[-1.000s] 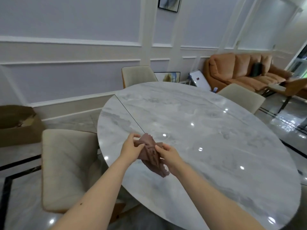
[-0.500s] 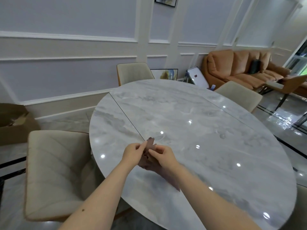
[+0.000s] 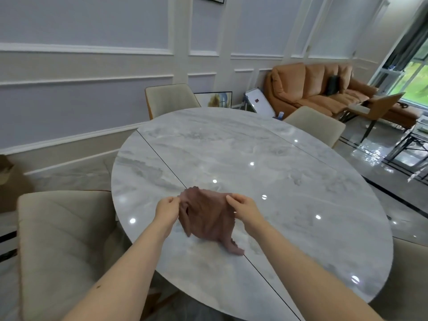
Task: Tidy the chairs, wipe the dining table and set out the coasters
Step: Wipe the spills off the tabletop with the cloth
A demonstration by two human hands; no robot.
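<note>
Brown cloth (image 3: 208, 218) hangs spread between the two hands above the near side of the round marble worktop (image 3: 266, 163), and its lower corner trails down to the surface beside the dark seam that crosses the top. The left hand (image 3: 167, 208) pinches one upper edge between thumb and fingertips; the right hand (image 3: 243, 208) pinches the opposite upper edge the same way. Holding it by two edges, apart and raised, opens the crumpled fabric out, which I judge to be preparation for laying a flat face down to wipe.

From the head camera, the only view, the worktop carries nothing but the cloth and ceiling-light reflections, so the whole surface lies open to a wipe. No coasters show anywhere; that step is not yet begun. Cream chairs stand around the rim: one at the near left (image 3: 62, 246), one at the far side (image 3: 170, 99), one at the far right (image 3: 315, 126). Whether each is fully tucked in is hard to tell through the wide-angle bend. An orange sofa (image 3: 310, 86) sits well apart by the window.
</note>
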